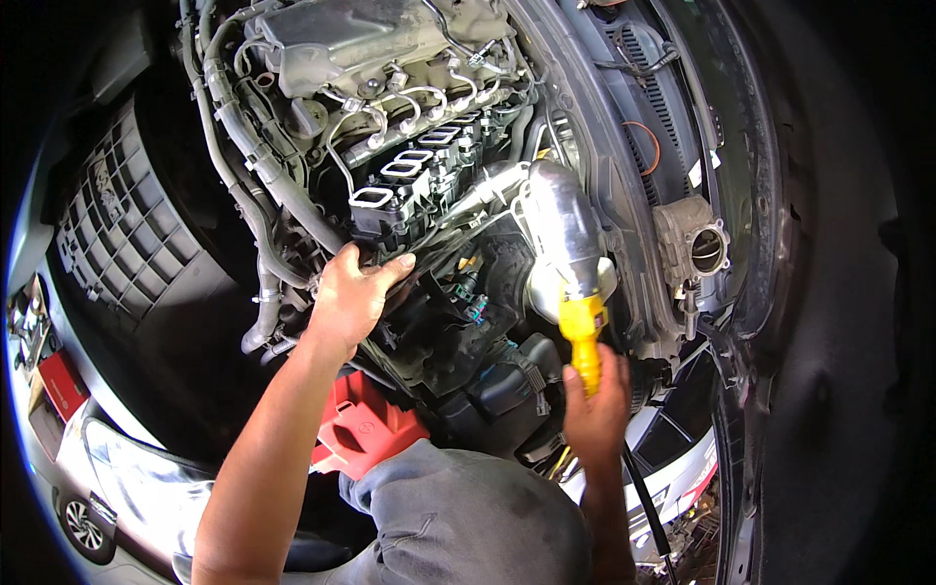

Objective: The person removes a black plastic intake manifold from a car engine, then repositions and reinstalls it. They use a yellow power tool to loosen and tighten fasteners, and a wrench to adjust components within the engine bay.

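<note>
My right hand (597, 405) is wrapped round the yellow handle of a work lamp (583, 331). The lamp points up and away from me, its shiny silver head glaring over the engine. At the near end of the black intake manifold (382, 216), my left hand (353, 297) reaches down with its thumb stretched to the right along dark wiring. Its other fingers curl out of sight behind the part, so what they grip is hidden. Several oblong ports line the manifold's top, below the metal fuel pipes (409, 105).
Thick hoses (278, 190) run along the left of the engine. A throttle body (694, 244) rests by the cowl on the right. Below my left hand is a red plastic piece (366, 424). A grey grille (127, 219) lies at far left, and a parked car (127, 487) stands beyond.
</note>
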`<state>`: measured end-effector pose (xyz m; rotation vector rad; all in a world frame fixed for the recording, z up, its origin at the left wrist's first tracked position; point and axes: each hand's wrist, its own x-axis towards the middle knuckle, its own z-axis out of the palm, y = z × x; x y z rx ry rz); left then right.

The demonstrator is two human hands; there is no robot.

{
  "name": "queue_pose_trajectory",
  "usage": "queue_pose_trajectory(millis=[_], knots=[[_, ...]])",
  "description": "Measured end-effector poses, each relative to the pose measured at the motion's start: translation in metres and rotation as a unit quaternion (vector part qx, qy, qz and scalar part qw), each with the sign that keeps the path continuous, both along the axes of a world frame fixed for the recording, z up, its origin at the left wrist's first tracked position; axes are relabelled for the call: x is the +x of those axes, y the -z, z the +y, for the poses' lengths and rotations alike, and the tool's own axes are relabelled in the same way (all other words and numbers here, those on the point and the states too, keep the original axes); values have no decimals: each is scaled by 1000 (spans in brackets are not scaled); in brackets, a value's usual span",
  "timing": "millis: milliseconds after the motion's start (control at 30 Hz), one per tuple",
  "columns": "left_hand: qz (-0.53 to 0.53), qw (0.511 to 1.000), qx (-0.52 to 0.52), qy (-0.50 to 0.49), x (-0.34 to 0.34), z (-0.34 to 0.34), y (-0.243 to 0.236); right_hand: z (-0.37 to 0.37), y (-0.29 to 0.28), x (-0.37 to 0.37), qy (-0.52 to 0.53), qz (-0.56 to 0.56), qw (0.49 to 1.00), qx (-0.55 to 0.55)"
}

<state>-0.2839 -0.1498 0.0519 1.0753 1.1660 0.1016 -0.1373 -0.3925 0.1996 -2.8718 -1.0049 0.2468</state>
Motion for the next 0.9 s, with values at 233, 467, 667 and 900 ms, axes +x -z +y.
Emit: queue_pose_trajectory(millis=[233, 467, 667, 900], knots=[[-82, 991, -85, -65, 1, -1, 0, 10, -44, 44, -39, -44, 998, -39], [-54, 997, -47, -15, -11, 1, 14, -47, -18, 45, 19, -71, 997, -31], [-36, 998, -31, -39, -14, 7, 11, -64, -7, 39, 65, -76, 992, -75], [-37, 996, -61, -58, -9, 0, 12, -36, -12, 26, 87, -90, 990, -70]])
